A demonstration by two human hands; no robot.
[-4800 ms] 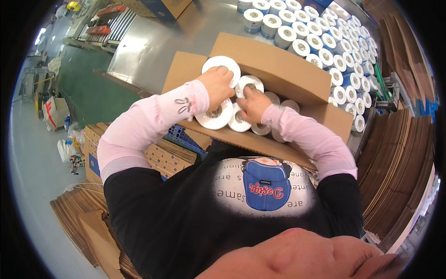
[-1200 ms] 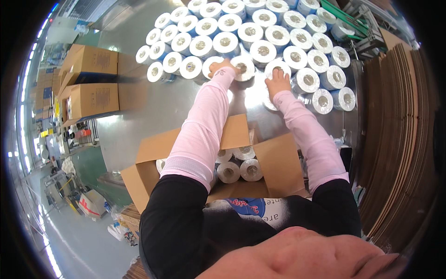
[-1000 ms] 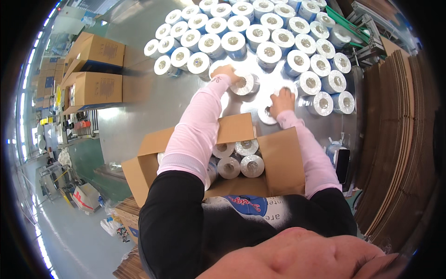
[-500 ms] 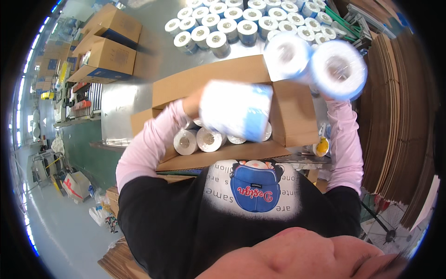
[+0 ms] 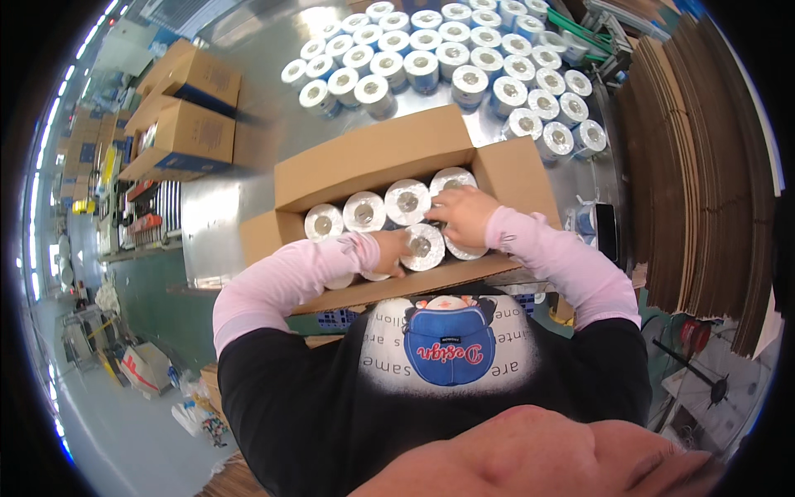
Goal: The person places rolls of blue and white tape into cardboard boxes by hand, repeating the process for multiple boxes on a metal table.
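An open cardboard box point(image 5: 377, 157) stands before me, holding white wrapped rolls on end in two rows. My left hand point(image 5: 391, 252) is curled against the left side of a front-row roll point(image 5: 424, 248), fingers partly hidden between the rolls. Across the right end of the box reaches my right hand point(image 5: 464, 214), its bent fingertips dipping into the gap between the rows beside that same roll. A back-row roll point(image 5: 407, 201) stands just left of the right fingertips. Under the right palm another front-row roll point(image 5: 465, 251) is partly covered.
Many blue-and-white rolls point(image 5: 421, 70) stand on the metal table point(image 5: 265, 108) beyond the box. Two cartons point(image 5: 195, 137) sit at the far left. Stacked flat cardboard point(image 5: 687, 182) rises on the right. A dark flat object point(image 5: 607, 230) lies right of the box.
Both hands have come down into the box. The large rolls they carried in the air are now no longer held up, and more rolls stand in the box.
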